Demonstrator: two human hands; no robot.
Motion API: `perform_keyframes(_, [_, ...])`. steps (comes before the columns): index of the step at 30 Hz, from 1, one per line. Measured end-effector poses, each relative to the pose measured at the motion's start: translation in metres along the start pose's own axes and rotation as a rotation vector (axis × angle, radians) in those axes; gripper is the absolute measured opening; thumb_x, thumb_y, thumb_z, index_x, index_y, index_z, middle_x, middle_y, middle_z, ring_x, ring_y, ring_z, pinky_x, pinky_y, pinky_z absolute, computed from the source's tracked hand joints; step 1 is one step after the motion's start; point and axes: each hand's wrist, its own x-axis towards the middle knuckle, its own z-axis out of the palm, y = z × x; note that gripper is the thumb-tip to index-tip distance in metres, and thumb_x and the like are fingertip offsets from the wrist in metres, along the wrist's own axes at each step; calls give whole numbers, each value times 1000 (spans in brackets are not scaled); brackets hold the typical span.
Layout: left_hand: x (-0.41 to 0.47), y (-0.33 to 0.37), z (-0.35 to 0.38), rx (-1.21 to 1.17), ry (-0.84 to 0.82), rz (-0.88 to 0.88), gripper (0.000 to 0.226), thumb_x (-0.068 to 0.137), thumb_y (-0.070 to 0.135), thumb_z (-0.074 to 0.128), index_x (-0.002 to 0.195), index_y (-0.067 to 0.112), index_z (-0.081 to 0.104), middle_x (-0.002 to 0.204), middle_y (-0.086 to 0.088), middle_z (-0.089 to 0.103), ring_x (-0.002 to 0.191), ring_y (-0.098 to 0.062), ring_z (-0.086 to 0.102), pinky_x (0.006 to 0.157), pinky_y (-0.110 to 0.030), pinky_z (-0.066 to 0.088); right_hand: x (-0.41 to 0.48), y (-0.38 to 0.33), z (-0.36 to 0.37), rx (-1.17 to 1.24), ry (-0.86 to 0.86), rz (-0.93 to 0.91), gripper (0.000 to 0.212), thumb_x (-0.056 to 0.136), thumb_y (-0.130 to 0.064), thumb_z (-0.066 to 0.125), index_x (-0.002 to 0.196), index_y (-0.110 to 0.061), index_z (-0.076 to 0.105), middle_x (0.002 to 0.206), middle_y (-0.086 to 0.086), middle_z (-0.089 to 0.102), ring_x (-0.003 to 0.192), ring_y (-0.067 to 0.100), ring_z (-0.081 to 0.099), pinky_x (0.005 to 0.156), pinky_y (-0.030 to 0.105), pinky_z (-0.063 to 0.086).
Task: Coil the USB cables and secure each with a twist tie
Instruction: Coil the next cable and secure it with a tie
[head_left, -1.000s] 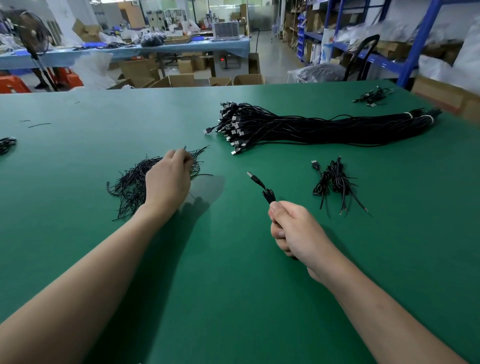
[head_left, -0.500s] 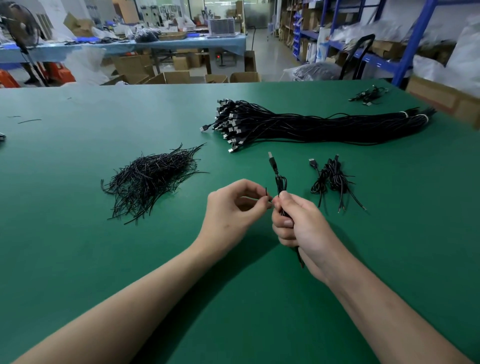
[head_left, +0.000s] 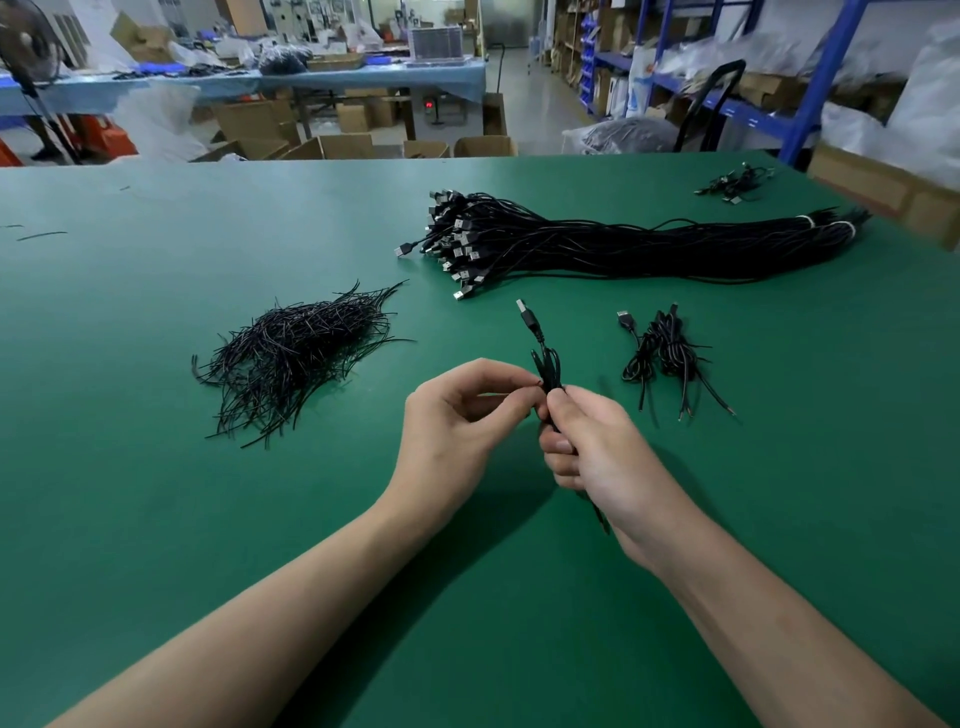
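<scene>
Gripping a folded black USB cable (head_left: 546, 364) upright in a curled right hand (head_left: 602, 457), a worker held it above the matte green desk (head_left: 156, 493). Its flat metal plug (head_left: 524, 310) poked out on top and a loose tail trailed below the fist. The left hand (head_left: 457, 421), fingers bent, pinched a thin black strand (head_left: 536, 384) between thumb and forefinger, right against the cable's loops; whether it was a twist tie could not be told. To the left lay a bristly heap of twist ties (head_left: 296, 353), thin, black and wiry. Beyond the hands stretched a long, thick sheaf of straight black cables (head_left: 623, 244), silver plugs fanned at its left end and pale bands around its right. Just right of the hands sat a tied coil (head_left: 662, 348), bare wire ends splayed toward the worker. A smaller tangle of cables (head_left: 735, 183) rested near the desk's far right edge.
</scene>
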Motion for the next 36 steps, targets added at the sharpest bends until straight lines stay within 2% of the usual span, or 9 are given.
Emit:
perform_keyframes(4, [1, -1, -1, -138, -18, -81, 8, 86, 12, 77, 94, 12, 79, 90, -10, 78, 87, -23, 75, 91, -37, 58, 2, 5, 1, -139, 75, -74, 30, 110, -23, 37, 91, -21, 60, 55, -17, 33, 49, 4, 27, 47, 19, 25])
perform_keyframes(9, [5, -4, -5, -298, -54, -226, 14, 82, 15, 77, 95, 13, 81, 98, -18, 76, 91, -24, 72, 92, -33, 57, 3, 9, 0, -292, 129, -158, 26, 109, -29, 40, 99, -26, 65, 54, -22, 45, 53, 1, 40, 57, 23, 32])
perform_keyframes(12, [7, -6, -9, -411, -81, -300, 14, 80, 14, 76, 94, 11, 81, 101, -18, 76, 92, -23, 73, 89, -29, 56, 3, 11, 2, -351, 128, -188, 26, 108, -30, 41, 94, -25, 62, 58, -19, 47, 57, 2, 41, 61, 28, 33])
perform_keyframes(17, [8, -7, -12, -541, -150, -320, 11, 85, 16, 77, 94, 11, 81, 94, -10, 77, 84, -17, 73, 86, -25, 56, 2, 10, 4, -371, 125, -249, 30, 108, -29, 42, 81, -32, 55, 60, -23, 51, 58, 1, 45, 60, 23, 32])
perform_keyframes(19, [8, -6, -12, -579, -192, -319, 22, 81, 25, 83, 98, 11, 80, 96, -9, 77, 86, -16, 73, 87, -25, 55, 1, 9, 3, -380, 125, -259, 29, 108, -29, 42, 81, -31, 55, 61, -23, 52, 59, 0, 46, 61, 23, 33])
perform_keyframes(23, [8, -5, -12, -586, -196, -315, 31, 72, 33, 88, 93, 11, 80, 100, -11, 77, 93, -18, 73, 90, -26, 55, 2, 8, 3, -370, 113, -249, 25, 108, -29, 41, 94, -27, 62, 67, -20, 55, 64, 1, 50, 64, 25, 36])
perform_keyframes(30, [6, -3, -8, -531, -142, -269, 19, 78, 5, 83, 91, 17, 75, 96, -2, 75, 88, -14, 70, 83, -25, 56, 0, 9, 6, -409, 75, -263, 22, 108, -27, 43, 109, -27, 65, 80, -21, 63, 70, 2, 53, 66, 25, 41])
perform_keyframes(32, [6, -2, -8, -508, -148, -278, 20, 82, 3, 74, 93, 19, 76, 94, 0, 75, 86, -12, 71, 80, -22, 55, 0, 9, 5, -445, 86, -267, 22, 107, -28, 43, 108, -28, 64, 83, -19, 65, 73, 3, 56, 68, 29, 48])
perform_keyframes(36, [5, 0, -10, -459, -182, -292, 22, 76, 13, 81, 97, 20, 80, 97, -1, 77, 89, -11, 72, 81, -20, 55, -1, 10, 3, -486, 88, -271, 21, 107, -27, 43, 111, -27, 64, 90, -4, 69, 83, 21, 63, 79, 48, 54])
